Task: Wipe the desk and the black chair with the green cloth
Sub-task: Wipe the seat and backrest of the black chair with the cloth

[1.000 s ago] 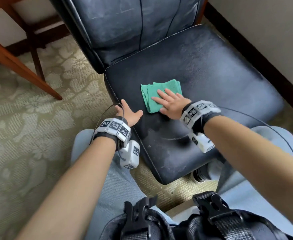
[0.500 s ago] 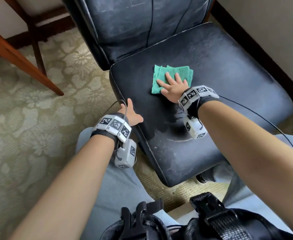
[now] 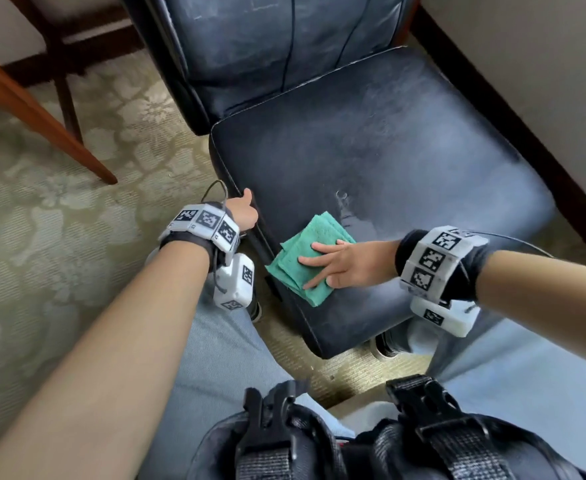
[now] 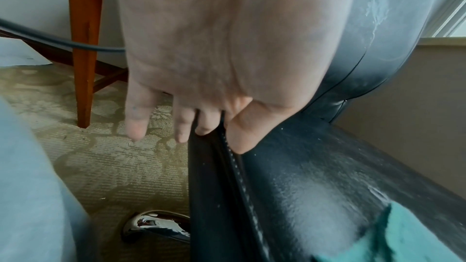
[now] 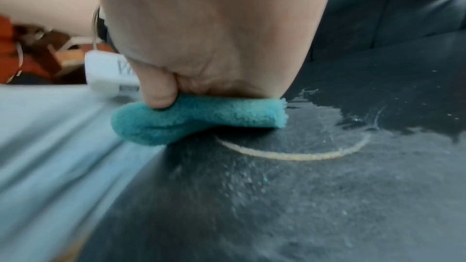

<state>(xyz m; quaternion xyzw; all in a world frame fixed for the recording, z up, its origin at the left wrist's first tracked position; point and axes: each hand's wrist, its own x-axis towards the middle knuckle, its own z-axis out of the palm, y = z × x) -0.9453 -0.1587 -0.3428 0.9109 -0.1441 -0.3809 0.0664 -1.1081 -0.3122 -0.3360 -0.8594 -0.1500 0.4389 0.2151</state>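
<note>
The black chair's dusty seat (image 3: 405, 150) fills the middle of the head view, its backrest (image 3: 267, 46) behind. A folded green cloth (image 3: 314, 230) lies near the seat's front left edge. My right hand (image 3: 322, 265) presses flat on the cloth with fingers spread and straight. In the right wrist view the thumb (image 5: 158, 91) bears down on the cloth (image 5: 201, 119), beside a pale ring mark (image 5: 295, 155). My left hand (image 3: 244, 211) holds the seat's left edge, thumb (image 4: 242, 132) on top and fingers (image 4: 184, 123) down the side.
Slanted wooden desk legs (image 3: 42, 112) stand on the patterned carpet (image 3: 59, 254) to the left. A wall with dark skirting (image 3: 526, 133) runs close along the chair's right side. The chair's chrome base (image 4: 156, 224) shows under the seat. My knees in light trousers (image 3: 232, 358) are against the front.
My right hand has slid the cloth from the seat's back middle toward the front left edge. The left hand stays on the seat edge.
</note>
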